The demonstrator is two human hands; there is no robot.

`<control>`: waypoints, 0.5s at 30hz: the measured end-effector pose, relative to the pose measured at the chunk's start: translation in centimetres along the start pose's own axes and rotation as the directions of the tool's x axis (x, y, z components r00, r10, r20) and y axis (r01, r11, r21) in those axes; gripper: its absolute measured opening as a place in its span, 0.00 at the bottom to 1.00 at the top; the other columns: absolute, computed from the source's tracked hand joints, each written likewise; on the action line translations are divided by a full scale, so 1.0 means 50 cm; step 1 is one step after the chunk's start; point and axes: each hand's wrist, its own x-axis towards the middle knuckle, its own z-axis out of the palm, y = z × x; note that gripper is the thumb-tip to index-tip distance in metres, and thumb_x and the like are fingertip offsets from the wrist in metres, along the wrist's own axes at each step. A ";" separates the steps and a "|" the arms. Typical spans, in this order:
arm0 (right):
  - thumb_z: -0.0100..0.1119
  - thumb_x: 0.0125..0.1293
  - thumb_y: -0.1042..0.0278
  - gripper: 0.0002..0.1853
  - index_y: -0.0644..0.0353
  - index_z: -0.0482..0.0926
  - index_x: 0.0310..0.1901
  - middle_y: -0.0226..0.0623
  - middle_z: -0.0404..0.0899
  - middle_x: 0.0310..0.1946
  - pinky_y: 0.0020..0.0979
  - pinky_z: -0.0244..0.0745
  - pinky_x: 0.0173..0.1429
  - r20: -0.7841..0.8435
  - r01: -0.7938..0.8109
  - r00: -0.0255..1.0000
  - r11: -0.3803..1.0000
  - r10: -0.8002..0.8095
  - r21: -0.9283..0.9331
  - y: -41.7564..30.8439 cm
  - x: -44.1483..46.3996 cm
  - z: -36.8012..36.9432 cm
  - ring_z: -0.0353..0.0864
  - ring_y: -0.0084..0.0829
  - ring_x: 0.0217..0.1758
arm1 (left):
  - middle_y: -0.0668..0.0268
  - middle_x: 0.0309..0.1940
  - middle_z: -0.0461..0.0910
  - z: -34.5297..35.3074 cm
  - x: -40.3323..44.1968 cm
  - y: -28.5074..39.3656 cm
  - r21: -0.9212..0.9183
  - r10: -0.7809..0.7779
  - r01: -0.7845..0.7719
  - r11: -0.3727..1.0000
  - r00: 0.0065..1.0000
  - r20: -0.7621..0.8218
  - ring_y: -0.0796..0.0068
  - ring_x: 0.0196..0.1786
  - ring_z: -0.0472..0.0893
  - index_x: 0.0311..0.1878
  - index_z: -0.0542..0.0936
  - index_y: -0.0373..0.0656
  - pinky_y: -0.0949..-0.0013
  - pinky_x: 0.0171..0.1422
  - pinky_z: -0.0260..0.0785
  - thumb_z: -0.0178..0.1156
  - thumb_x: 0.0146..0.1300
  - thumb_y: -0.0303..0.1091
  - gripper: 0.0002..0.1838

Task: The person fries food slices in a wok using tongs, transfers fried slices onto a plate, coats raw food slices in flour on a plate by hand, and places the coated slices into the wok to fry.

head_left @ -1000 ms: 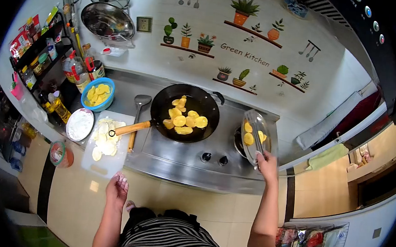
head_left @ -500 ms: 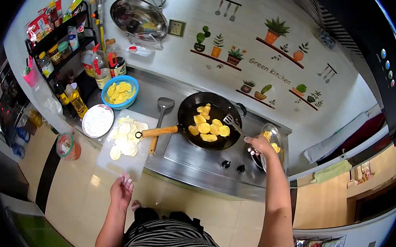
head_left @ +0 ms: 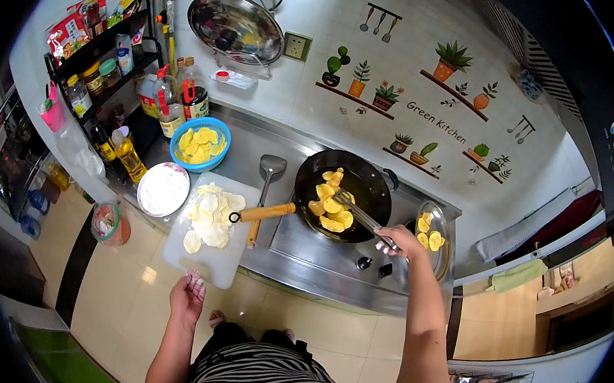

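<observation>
My right hand [head_left: 397, 241] is closed on the handle end of metal tongs [head_left: 365, 218]. Their slotted tip touches the yellow slices [head_left: 332, 224] lying in oil in the black wok [head_left: 378, 189]. My left hand [head_left: 188, 293], whitish at the fingertips, is held low with fingers curled and nothing visible in them. Just beyond it lies a white cutting board [head_left: 217, 271] bearing pale floured slices [head_left: 212, 217]. The wok's wooden handle [head_left: 270, 212] reaches over the board's right edge.
An oval dish [head_left: 444, 264] of cooked slices stands right of the wok. A blue basket [head_left: 224, 154] of yellow slices, a plate of white powder [head_left: 163, 190] and a spatula [head_left: 268, 174] are left. Bottles [head_left: 130, 159] and a rack [head_left: 103, 99] stand beyond.
My right hand has gone from the oval dish toward the wok, bringing the tongs in among the slices, which now sit closer together. My left hand stays low and curled. The view has shifted.
</observation>
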 end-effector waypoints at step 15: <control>0.61 0.57 0.63 0.13 0.65 0.80 0.37 0.34 0.77 0.17 0.21 0.62 0.14 0.072 0.097 0.993 0.989 -0.090 -0.110 -0.066 0.071 0.090 0.71 0.21 0.13 | 0.71 0.33 0.79 -0.023 0.007 0.034 -0.042 0.024 -0.025 0.999 1.000 -0.015 0.78 0.32 0.76 0.46 0.76 0.44 0.75 0.38 0.69 0.49 0.64 0.34 0.10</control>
